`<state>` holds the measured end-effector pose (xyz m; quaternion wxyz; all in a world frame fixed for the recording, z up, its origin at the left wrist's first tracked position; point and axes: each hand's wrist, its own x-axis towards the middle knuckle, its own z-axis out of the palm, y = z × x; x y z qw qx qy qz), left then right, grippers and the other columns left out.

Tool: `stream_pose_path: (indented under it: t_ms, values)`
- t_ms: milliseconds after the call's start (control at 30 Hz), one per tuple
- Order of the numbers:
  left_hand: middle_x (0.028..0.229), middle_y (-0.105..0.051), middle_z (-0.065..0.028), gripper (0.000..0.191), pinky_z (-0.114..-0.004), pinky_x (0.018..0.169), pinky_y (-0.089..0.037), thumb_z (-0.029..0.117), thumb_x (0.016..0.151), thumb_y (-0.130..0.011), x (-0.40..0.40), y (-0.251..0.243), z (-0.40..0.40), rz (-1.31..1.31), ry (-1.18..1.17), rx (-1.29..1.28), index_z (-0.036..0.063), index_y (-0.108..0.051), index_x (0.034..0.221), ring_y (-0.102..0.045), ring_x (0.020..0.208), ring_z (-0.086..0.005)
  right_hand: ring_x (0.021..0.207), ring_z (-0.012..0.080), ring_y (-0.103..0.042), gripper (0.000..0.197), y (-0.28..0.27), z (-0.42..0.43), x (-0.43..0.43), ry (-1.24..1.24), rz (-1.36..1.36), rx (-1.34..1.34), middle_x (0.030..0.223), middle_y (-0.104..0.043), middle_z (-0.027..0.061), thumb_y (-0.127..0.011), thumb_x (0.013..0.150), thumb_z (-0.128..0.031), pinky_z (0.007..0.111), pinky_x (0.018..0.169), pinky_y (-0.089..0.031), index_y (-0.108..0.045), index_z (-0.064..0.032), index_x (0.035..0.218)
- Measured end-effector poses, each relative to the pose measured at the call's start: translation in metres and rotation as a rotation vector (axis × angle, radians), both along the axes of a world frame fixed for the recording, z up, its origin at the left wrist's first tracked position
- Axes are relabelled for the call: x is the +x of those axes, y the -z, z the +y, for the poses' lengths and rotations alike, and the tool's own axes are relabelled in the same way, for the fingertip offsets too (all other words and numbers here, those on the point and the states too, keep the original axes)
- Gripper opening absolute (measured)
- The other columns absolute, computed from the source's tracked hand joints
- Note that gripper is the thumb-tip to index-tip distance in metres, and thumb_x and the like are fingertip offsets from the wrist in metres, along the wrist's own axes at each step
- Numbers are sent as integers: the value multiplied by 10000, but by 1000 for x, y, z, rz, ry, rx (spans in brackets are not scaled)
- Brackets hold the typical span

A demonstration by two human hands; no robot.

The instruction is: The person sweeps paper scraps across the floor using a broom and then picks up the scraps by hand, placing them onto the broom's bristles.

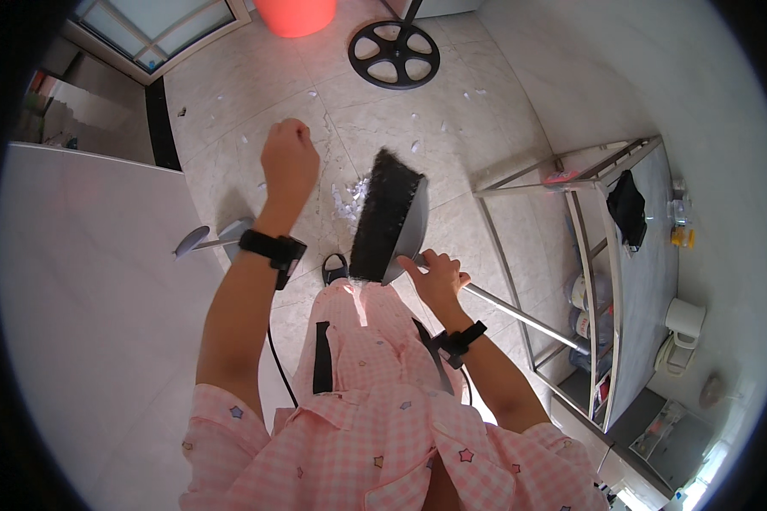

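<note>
A broom with black bristles [383, 214] and a grey plastic head [414, 227] is raised in front of my legs. My right hand [438, 281] grips it where the head meets the metal pole [518, 313], which slants away to the lower right. The bristles face left. My left hand [289, 156] is curled into a fist over the floor, apart from the broom, with nothing visible in it. Beneath lies a small heap of white scraps [346, 203], partly hidden by the bristles. A long-handled grey tool, perhaps a dustpan [235, 231], stands left, partly behind my left forearm.
More scraps [415, 146] dot the tiled floor. A metal-framed table [645, 287] with bottles [585, 290] beneath stands right. Ahead are a black spoked round base [394, 56] and a red bucket [296, 16]. A white panel [96, 255] lies left, near a glazed door [160, 25].
</note>
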<state>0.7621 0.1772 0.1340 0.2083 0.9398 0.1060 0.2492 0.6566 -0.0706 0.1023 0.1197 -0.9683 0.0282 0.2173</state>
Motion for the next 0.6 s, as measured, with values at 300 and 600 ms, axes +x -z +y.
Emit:
stream_pose_path:
  t_ms: [300, 600]
  values:
    - [721, -553, -36, 95, -222, 588, -457, 56, 768, -569, -18, -12, -60, 305, 326, -1233, 3, -523, 831, -537, 635, -99, 862, 319, -488, 546, 9, -2, 0, 85, -3, 77, 802, -557, 103, -442, 741, -616, 482, 719, -285, -582, -97, 840]
    - [622, -536, -83, 137, -257, 520, -423, -3, 687, -599, -12, -16, -72, 53, 303, -613, 30, -474, 735, -543, 560, -178, 815, 287, -525, 498, -1, 3, 1, 41, -49, 50, 791, -584, 97, -516, 728, -571, 479, 683, -288, -591, -86, 813]
